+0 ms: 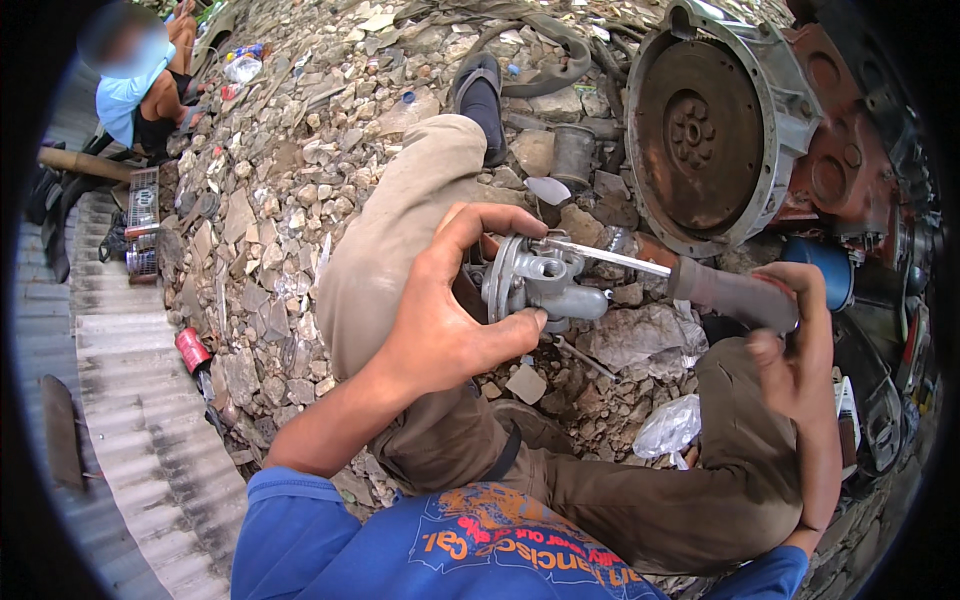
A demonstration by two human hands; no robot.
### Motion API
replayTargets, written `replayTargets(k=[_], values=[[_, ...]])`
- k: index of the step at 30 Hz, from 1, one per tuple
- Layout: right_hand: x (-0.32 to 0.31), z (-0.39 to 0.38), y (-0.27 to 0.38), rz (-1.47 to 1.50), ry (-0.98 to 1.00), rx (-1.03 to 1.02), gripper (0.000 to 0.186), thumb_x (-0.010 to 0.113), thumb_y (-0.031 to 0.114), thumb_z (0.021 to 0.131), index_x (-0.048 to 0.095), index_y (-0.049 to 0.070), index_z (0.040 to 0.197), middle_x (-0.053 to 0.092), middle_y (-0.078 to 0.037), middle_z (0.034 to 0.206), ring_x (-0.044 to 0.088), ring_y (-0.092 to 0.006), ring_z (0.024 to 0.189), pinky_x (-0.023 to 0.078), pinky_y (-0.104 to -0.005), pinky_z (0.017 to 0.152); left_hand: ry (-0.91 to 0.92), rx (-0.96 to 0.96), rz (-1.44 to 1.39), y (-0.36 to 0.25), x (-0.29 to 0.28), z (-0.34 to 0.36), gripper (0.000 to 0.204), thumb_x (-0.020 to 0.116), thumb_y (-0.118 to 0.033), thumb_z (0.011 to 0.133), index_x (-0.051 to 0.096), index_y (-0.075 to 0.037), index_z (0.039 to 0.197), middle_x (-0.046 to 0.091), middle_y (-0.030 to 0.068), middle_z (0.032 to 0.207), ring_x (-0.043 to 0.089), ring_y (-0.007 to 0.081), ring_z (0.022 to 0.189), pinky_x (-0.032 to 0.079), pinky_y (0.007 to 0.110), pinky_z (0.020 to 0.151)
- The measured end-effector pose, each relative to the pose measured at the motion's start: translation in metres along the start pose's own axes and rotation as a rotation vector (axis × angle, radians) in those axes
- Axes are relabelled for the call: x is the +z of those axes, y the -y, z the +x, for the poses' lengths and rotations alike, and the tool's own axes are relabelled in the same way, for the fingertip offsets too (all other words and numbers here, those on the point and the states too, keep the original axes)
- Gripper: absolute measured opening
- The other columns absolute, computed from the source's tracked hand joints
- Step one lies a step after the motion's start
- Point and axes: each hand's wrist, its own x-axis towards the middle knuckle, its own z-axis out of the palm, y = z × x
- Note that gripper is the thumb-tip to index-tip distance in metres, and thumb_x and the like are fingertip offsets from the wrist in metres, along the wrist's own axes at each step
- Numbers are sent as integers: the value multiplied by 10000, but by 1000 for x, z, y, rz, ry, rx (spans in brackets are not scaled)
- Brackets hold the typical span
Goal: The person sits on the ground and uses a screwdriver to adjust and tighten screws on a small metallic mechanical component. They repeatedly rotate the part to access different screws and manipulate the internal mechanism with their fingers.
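My left hand [450, 330] grips a silvery cast-metal housing [545, 285] with a round flange, near the middle of the view, its fingers over the top and thumb underneath. My right hand [795, 365] is at the end of the brown handle [730, 295] of a screwdriver, fingers behind it and thumb raised off it. The screwdriver's pale straight shaft [610, 255] reaches left to the top of the housing; its exact tip is hard to make out. A loose thin metal rod [585, 360] lies on the stones below the housing.
A large engine with a rusty flywheel [690, 95] stands at upper right, beside a blue cylinder [815, 270]. Rubble, a metal can [570, 160] and a plastic bag [665, 430] surround my legs. Corrugated sheets [130, 380] lie left; another person [135, 105] sits at upper left.
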Motion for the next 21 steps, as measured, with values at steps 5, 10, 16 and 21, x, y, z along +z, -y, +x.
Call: replayTargets(k=[5,10,16,21], values=[[-29,5,-2,103,278,298,612,516,539,991,503,-26,1226,562,-113,1032,573,-189,950,440,-332,895,-62,54,-41,-3,8,1,556,759,-172,620,635,-55,1149,552,42,1050,484,159,914,425,300,880],[6,1,4,140,-42,-39,638,491,564,1000,514,-40,1205,566,-121,1017,572,-192,960,431,-320,895,-81,-37,-125,-4,11,0,559,760,-174,622,634,-51,1153,556,45,1055,486,159,912,425,303,882],[-11,4,3,283,111,158,633,544,517,989,445,-41,1270,539,-136,1103,555,-214,1021,432,-324,935,-63,9,-67,-4,9,-1,563,762,-173,618,634,-54,1153,559,46,1065,490,162,931,422,303,889],[0,3,-6,142,105,-3,576,544,491,994,487,-35,1221,582,-137,998,602,-198,896,474,-312,814,-67,-10,-83,-1,10,1,564,762,-173,616,636,-58,1154,572,49,1074,491,165,946,421,304,895]])
